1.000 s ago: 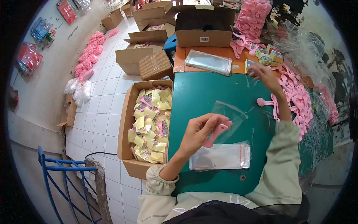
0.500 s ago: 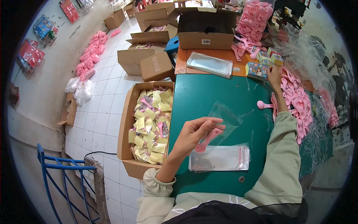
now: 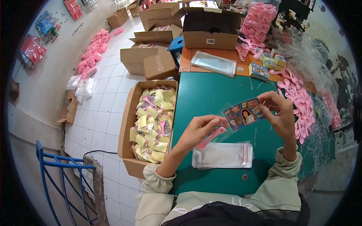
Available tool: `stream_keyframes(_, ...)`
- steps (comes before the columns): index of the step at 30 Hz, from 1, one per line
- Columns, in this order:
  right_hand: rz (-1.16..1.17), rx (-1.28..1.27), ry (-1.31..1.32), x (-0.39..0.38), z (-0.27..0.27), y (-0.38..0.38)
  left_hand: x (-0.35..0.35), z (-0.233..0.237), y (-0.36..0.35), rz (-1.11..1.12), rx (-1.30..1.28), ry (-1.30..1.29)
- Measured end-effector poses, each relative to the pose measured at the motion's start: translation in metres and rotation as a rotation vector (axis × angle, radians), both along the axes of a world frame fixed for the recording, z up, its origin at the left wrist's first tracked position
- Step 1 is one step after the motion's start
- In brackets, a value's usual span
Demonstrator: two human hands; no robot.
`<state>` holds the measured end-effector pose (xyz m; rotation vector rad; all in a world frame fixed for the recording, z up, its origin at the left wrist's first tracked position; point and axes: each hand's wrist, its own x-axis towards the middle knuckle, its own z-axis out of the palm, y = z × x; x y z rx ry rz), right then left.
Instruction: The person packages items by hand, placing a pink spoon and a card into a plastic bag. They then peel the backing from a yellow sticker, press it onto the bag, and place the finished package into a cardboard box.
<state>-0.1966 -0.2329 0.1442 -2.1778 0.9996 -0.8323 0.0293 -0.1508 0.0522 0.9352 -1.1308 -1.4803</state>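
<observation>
My left hand (image 3: 201,130) is closed on a clear plastic bag (image 3: 225,110) and a pink spoon (image 3: 212,138), whose handle sticks out below the fingers. Between finger and thumb, my right hand (image 3: 279,113) pinches the corner of a printed card (image 3: 244,114) showing a person's picture. The card's other end overlaps the bag beside my left fingertips. Under both hands, a stack of clear plastic bags (image 3: 222,155) lies on the green table (image 3: 205,90). Farther right is a heap of pink spoons (image 3: 299,101).
Left of the table, a cardboard box (image 3: 126,139) holds many filled packets with yellow card. Stacks of cards (image 3: 259,71) and more clear bags (image 3: 213,63) lie on the orange surface at the back. An open carton (image 3: 209,37) stands behind them. Loose plastic film (image 3: 320,71) covers the right side.
My right hand has come back from the card stacks with a printed card and brought it to the bag. My left hand still holds the bag and spoon.
</observation>
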Motion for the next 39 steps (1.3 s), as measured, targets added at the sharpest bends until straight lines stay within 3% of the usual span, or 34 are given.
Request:
stream_keyframes(5,0.082,-0.058,0.086,0.004,0.001,0.012,0.001,-0.007,0.006,-0.076,0.058,-0.082)
stream_keyframes(9,0.247,0.060,0.174,0.010,-0.005,0.018,-0.001,-0.004,0.010,-0.186,0.056,-0.097)
stream_keyframes(12,0.435,0.397,0.290,0.011,-0.025,0.009,-0.008,-0.006,0.012,-0.234,0.010,-0.124)
stream_keyframes(13,0.486,0.224,0.454,0.015,-0.026,0.009,-0.009,-0.005,0.014,-0.226,-0.087,-0.222)
stream_keyframes(16,0.545,0.145,0.237,0.022,-0.048,0.017,-0.015,0.003,0.022,-0.104,-0.062,-0.477)
stream_keyframes(20,0.522,0.214,0.279,0.018,-0.065,0.020,-0.017,0.013,0.032,-0.065,-0.066,-0.697)
stream_keyframes(22,0.486,0.275,0.162,0.012,-0.067,0.019,-0.006,0.005,0.035,-0.094,-0.086,-0.777)
stream_keyframes(26,0.272,0.604,0.026,-0.005,-0.063,0.021,0.028,-0.011,0.044,-0.148,-0.046,-0.419)
stream_keyframes(28,0.230,0.649,-0.019,-0.010,-0.069,0.024,0.034,-0.009,0.049,-0.131,0.021,-0.318)
stream_keyframes(33,0.194,0.681,-0.185,-0.005,-0.080,0.040,0.023,-0.006,0.050,-0.132,0.069,-0.246)
stream_keyframes(36,0.164,0.707,-0.055,-0.010,-0.075,0.040,0.022,-0.001,0.049,-0.193,0.053,-0.270)
stream_keyframes(39,0.182,0.706,-0.131,-0.012,-0.085,0.040,0.023,-0.009,0.051,-0.224,0.031,-0.244)
